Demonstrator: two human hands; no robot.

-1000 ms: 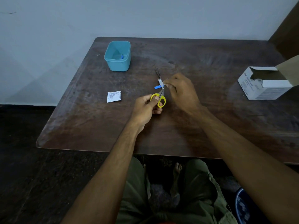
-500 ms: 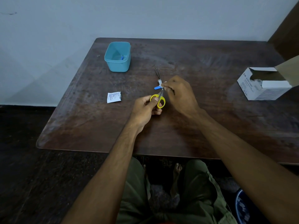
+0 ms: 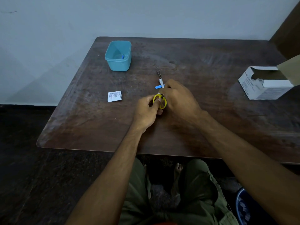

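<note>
Two hands meet at the middle of the tabletop (image 3: 211, 65). The left hand (image 3: 146, 111) grips the yellow loops of the scissors (image 3: 164, 103), blades toward 12 o'clock; the right hand (image 3: 178, 98) pinches the blades near the pivot. Hazard: that hand sliding onto the cutting edge, or knocking the blue strip (image 3: 157, 87) just beside. Open room lies toward 3 o'clock, short of the box (image 3: 266, 86); the near edge lies at 6.

The tub (image 3: 119, 64) stands behind the packet (image 3: 114, 96) on the table's (image 3: 211, 127) left, scissors (image 3: 164, 103) midway, box (image 3: 266, 90) right.
</note>
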